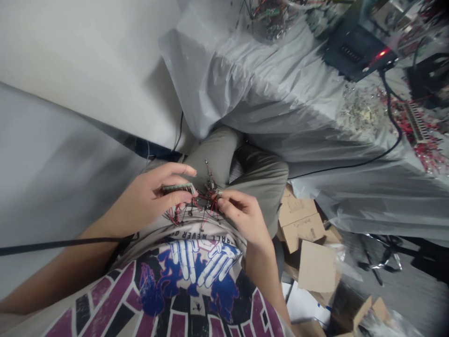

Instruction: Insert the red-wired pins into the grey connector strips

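Observation:
Over my lap, my left hand (164, 189) grips a narrow green circuit board (178, 187) between thumb and fingers, with the index finger stretched out above it. Thin red and black wires (177, 215) with small dark parts on their ends hang from below the board. To the right, my right hand (240, 208) pinches at a bundle of the same red and black wires (211, 187). Its thumb and index finger are pressed together near a small pale piece; exactly what lies between the fingertips is too small to make out.
A plastic-covered table (273, 89) rises ahead, bearing a dark box with a red light (361, 47), loose small parts (363, 114) and red wires (430, 154). A black cable (351, 166) droops across the cover. Open cardboard boxes (319, 267) stand on the floor at right.

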Demonstrator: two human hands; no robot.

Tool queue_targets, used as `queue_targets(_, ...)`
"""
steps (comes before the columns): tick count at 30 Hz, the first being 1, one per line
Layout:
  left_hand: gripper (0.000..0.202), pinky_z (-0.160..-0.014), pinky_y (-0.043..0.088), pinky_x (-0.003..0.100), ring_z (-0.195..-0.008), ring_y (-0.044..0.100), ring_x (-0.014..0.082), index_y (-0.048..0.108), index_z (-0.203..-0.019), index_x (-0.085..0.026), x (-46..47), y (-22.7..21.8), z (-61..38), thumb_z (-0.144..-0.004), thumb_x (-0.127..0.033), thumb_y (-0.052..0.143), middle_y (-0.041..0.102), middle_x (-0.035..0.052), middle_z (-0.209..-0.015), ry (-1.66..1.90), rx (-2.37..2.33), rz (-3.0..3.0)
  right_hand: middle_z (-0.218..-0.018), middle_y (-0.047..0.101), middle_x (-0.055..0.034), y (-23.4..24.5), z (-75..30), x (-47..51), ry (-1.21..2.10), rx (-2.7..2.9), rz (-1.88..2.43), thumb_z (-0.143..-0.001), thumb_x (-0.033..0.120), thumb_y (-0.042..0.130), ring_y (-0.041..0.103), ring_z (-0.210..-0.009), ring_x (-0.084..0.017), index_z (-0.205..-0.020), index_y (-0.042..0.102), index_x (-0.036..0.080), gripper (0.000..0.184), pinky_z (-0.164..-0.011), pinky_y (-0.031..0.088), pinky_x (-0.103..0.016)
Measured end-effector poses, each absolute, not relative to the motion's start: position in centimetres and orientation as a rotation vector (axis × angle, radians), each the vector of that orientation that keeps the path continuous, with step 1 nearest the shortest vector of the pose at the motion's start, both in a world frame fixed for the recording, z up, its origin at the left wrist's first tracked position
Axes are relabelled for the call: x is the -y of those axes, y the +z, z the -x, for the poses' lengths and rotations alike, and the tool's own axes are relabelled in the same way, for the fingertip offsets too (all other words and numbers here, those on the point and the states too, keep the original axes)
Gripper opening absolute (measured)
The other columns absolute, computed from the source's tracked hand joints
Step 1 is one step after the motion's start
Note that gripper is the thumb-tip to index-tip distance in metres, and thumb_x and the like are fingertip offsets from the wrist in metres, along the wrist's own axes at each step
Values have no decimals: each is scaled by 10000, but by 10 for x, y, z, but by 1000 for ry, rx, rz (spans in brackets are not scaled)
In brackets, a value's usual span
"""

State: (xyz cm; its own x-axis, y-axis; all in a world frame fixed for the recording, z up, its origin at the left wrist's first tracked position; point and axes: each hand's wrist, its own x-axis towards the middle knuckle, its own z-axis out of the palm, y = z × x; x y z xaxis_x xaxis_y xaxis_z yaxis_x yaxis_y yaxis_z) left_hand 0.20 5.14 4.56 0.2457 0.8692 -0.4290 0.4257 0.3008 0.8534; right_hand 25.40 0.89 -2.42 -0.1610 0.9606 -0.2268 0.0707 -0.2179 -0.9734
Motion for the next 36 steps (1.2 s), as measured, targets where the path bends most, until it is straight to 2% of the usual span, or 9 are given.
queue_targets(5,308,-899,629,271,-934,816,195,716,-1197,-268,-49,43,4,-909,-355,782,853,-17,-1007,465,-1328,-1283,-829,780,-32,-26,-259,-6,1434,1253,1316,-931,364,802,613,-713,-144,-980,871,229,160,-678,473,-284)
queue_targets(10,299,-861,629,259,-886,808,184,735,-1157,-251,-48,43,9,-893,-371,806,847,-3,-965,514,-1300,-1244,-752,712,-13,-32,-264,-5,1392,1142,1340,-924,395,825,544,-667,-131,-1002,880,228,193,-648,448,-281)
queue_targets(14,288,-800,630,251,-805,791,165,714,-1158,-221,-51,43,12,-899,-314,798,844,12,-977,566,-1276,-1169,-637,578,24,-37,-265,-7,1438,958,1306,-925,418,819,402,-577,-100,-976,871,204,226,-545,313,-262)
queue_targets(17,293,-763,631,253,-779,784,166,698,-1162,-216,-53,45,13,-900,-313,790,839,13,-959,588,-1278,-1128,-590,494,44,-39,-264,-8,1447,854,1227,-919,430,819,341,-563,-94,-957,876,220,221,-532,252,-260)
queue_targets(19,276,-811,628,257,-824,794,169,710,-1162,-216,-53,46,11,-909,-309,770,842,11,-969,573,-1329,-1157,-598,544,32,-39,-264,-8,1446,848,1214,-895,427,839,374,-570,-101,-945,884,238,201,-541,287,-260)
queue_targets(23,252,-893,608,261,-904,803,176,743,-1137,-226,-51,47,7,-901,-313,762,851,-5,-980,499,-1345,-1214,-797,763,-35,-41,-265,-4,1500,957,1227,-877,394,874,517,-644,-129,-994,902,275,169,-606,403,-282)
queue_targets(27,218,-894,602,267,-897,801,184,757,-1094,-236,-52,42,7,-902,-341,758,853,-11,-966,441,-1299,-1279,-869,794,-48,-44,-269,0,1519,1044,1194,-896,353,873,585,-716,-140,-1020,903,295,140,-655,442,-287)
queue_targets(32,228,-835,588,249,-857,788,167,758,-1099,-227,-54,42,12,-900,-339,745,853,-1,-975,444,-1303,-1256,-639,607,13,-44,-267,-3,1495,893,1200,-885,389,874,372,-578,-94,-993,900,259,171,-547,278,-263)
queue_targets(36,261,-803,603,264,-796,770,161,749,-1118,-212,-55,45,14,-893,-345,751,848,20,-969,492,-1299,-1202,-568,419,52,-42,-262,-9,1518,727,1138,-873,425,852,292,-559,-94,-940,883,218,219,-534,221,-269)
